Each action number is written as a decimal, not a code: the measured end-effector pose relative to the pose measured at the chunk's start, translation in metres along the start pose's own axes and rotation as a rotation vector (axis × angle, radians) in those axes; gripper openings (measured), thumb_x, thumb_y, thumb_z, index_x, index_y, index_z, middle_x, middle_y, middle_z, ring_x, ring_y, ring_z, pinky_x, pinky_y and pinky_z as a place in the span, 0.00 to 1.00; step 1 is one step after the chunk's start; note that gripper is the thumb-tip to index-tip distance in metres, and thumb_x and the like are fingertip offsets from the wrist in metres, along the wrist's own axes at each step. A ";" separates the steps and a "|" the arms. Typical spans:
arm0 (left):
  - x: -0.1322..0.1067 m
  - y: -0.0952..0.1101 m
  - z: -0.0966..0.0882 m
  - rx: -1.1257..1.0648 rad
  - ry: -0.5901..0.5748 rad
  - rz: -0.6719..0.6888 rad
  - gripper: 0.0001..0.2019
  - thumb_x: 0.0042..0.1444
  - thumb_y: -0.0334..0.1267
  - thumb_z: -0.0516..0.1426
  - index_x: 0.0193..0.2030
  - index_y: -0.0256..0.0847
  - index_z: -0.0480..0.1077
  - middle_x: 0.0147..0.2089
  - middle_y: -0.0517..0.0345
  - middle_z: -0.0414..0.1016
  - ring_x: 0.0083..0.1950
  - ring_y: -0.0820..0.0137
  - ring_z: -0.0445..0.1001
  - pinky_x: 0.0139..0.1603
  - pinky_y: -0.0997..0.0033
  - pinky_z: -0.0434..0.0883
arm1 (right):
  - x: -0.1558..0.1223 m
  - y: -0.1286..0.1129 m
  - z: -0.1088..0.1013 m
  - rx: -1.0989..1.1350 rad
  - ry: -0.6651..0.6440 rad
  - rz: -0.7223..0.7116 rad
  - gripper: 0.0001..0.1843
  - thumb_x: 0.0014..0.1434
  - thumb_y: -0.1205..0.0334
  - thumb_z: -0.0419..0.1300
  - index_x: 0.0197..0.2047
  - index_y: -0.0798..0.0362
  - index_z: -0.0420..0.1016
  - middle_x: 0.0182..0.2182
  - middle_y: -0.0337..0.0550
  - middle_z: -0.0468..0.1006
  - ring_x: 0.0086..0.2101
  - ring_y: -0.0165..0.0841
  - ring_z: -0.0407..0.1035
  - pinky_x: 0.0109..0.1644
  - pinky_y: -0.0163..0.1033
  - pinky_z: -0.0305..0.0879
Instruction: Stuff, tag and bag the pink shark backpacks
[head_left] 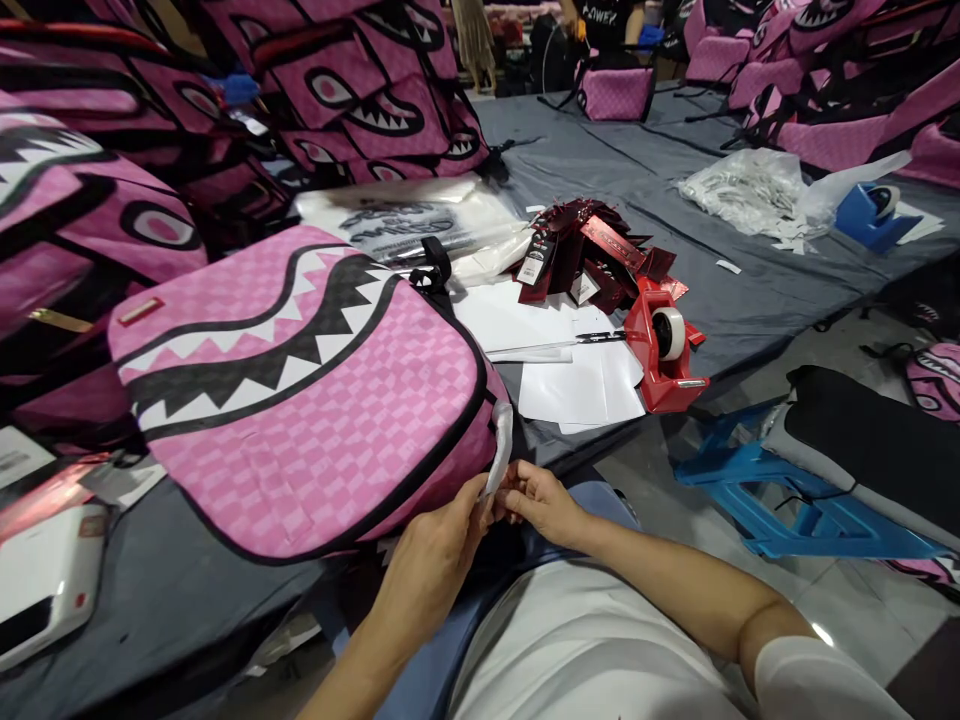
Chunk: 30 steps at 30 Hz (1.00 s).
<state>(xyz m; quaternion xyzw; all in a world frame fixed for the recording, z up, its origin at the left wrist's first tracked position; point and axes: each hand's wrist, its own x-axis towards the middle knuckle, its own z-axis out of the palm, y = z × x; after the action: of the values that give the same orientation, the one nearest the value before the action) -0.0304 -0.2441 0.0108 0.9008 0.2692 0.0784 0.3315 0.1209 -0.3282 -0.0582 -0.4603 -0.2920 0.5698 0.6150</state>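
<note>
A: Checking hand state: what is gripped?
B: Left hand (pixel 431 555) and right hand (pixel 541 500) both pinch a white strip (pixel 499 445) at the near edge of the pink backpack (pixel 300 400), which lies flat on the grey table (pixel 172 590).
A: Beyond it?
B: White sheets (pixel 577 385), a red tape dispenser (pixel 664 350), then red tags (pixel 592 255). Farthest is a blue dispenser (pixel 870 215).
</note>
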 end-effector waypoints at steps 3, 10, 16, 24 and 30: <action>-0.002 -0.001 0.001 0.012 0.010 -0.008 0.18 0.69 0.41 0.47 0.61 0.43 0.68 0.36 0.53 0.82 0.30 0.68 0.80 0.32 0.74 0.74 | 0.012 -0.004 0.001 0.026 -0.026 0.044 0.27 0.47 0.41 0.73 0.35 0.52 0.68 0.22 0.32 0.74 0.22 0.25 0.67 0.25 0.30 0.59; 0.001 0.005 0.000 -0.002 0.011 -0.013 0.21 0.69 0.37 0.45 0.65 0.43 0.67 0.32 0.56 0.80 0.30 0.70 0.79 0.32 0.76 0.74 | 0.007 0.002 0.007 0.030 0.250 0.191 0.32 0.38 0.41 0.77 0.35 0.52 0.68 0.14 0.25 0.68 0.13 0.23 0.58 0.16 0.28 0.48; -0.001 0.002 0.002 -0.088 0.038 -0.012 0.22 0.71 0.41 0.47 0.68 0.42 0.64 0.37 0.53 0.83 0.33 0.71 0.82 0.39 0.75 0.78 | -0.017 -0.009 0.014 0.488 -0.056 0.264 0.23 0.49 0.49 0.72 0.42 0.53 0.73 0.11 0.23 0.63 0.12 0.21 0.46 0.15 0.28 0.41; -0.003 0.002 0.003 -0.060 0.259 0.112 0.15 0.69 0.41 0.54 0.60 0.41 0.67 0.50 0.52 0.83 0.46 0.69 0.84 0.44 0.78 0.79 | -0.001 -0.019 0.013 0.829 -0.448 0.306 0.17 0.52 0.62 0.66 0.46 0.48 0.76 0.11 0.22 0.58 0.12 0.22 0.36 0.12 0.26 0.35; -0.003 -0.009 0.021 0.544 0.474 0.600 0.21 0.69 0.25 0.46 0.65 0.26 0.66 0.62 0.38 0.76 0.68 0.62 0.70 0.71 0.64 0.64 | -0.009 -0.014 -0.022 0.718 -0.107 0.158 0.23 0.56 0.61 0.66 0.56 0.47 0.73 0.13 0.21 0.54 0.14 0.22 0.33 0.13 0.24 0.38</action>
<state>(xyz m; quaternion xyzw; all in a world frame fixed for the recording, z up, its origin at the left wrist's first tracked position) -0.0300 -0.2518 -0.0113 0.9502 0.0758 0.3012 -0.0249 0.1448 -0.3409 -0.0533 -0.2059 -0.0689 0.7050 0.6752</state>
